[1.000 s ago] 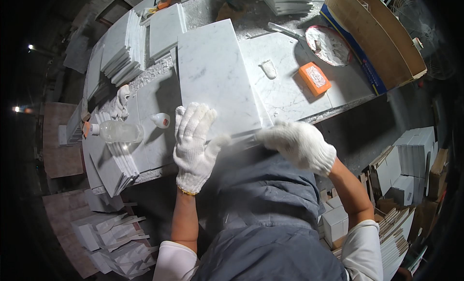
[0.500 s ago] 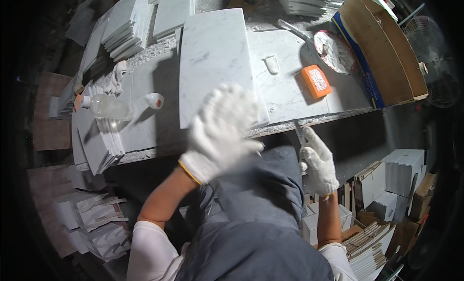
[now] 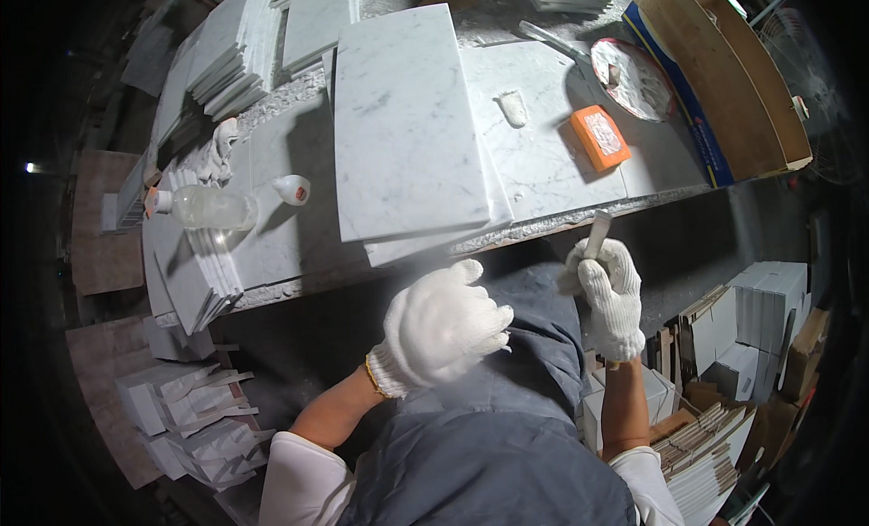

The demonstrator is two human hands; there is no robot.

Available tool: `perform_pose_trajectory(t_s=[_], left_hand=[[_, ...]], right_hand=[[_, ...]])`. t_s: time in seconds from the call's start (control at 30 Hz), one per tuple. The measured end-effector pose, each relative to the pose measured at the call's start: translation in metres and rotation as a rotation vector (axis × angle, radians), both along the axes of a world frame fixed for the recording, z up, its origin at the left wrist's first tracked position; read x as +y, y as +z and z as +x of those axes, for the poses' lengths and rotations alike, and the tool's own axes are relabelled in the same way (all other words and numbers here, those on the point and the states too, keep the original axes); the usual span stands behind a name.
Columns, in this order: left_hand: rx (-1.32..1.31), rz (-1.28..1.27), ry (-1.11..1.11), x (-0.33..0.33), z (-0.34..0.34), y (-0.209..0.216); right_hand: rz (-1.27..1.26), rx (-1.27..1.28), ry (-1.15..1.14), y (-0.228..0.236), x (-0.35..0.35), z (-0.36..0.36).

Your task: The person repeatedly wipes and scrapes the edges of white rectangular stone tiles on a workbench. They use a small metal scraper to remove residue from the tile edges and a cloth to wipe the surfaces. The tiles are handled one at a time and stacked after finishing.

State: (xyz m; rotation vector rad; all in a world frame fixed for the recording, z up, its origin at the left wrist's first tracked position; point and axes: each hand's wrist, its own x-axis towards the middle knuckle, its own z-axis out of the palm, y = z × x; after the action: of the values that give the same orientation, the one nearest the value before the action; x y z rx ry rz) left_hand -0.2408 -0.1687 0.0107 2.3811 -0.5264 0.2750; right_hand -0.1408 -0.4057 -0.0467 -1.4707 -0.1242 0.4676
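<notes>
1. the tabletop [image 3: 543, 164], a grey stone surface, sits higher in the view than half a second ago, so more of the dark space below its front edge shows.
2. the large white marble slab [image 3: 403, 119] lies flat on the tabletop as before, its near edge close to the tabletop's front edge; neither hand touches it now.
3. the left hand [image 3: 444, 327], in a white knit glove, has dropped from in front of the slab to a spot below the tabletop edge, over the grey apron; its fingers are curled loosely inward and hold nothing that can be seen.
4. the right hand [image 3: 608, 295], also gloved, has risen toward the tabletop edge; its fingers are closed around a small pale flat strip [image 3: 596, 234], which stands upright out of the fist, just below the edge.
5. the clear plastic bottle [image 3: 204, 206] lies on its side at the left, unmoved.
6. the orange block [image 3: 599, 137] stays right of the slab.
</notes>
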Motion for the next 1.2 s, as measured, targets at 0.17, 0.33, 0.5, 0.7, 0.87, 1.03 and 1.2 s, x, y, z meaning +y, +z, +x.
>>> perform_pose_trajectory(t_s=[0.17,0.33,0.5,0.7,0.87,1.03,1.2], left_hand=[[0.057,-0.18,0.172,-0.018,-0.02,-0.028],[0.169,-0.031,0.057,-0.034,-0.037,-0.045],[0.16,-0.059,0.048,-0.032,-0.041,-0.055],[0.079,0.019,0.045,-0.027,-0.028,-0.06],[0.023,0.016,0.028,-0.031,-0.025,-0.058],[0.107,-0.015,0.028,-0.033,-0.028,-0.054],[0.175,0.017,0.001,-0.034,-0.033,-0.06]], right_hand=[[-0.165,-0.659,0.211,0.033,0.045,0.013],[-0.44,-1.051,0.456,0.058,0.086,0.031],[-0.469,-1.039,0.535,0.068,0.091,0.031],[-0.509,-1.053,0.515,0.071,0.09,0.032],[-0.483,-1.086,0.512,0.069,0.093,0.033],[-0.519,-1.095,0.483,0.063,0.072,0.025],[-0.356,-0.982,0.174,0.032,0.032,0.02]])
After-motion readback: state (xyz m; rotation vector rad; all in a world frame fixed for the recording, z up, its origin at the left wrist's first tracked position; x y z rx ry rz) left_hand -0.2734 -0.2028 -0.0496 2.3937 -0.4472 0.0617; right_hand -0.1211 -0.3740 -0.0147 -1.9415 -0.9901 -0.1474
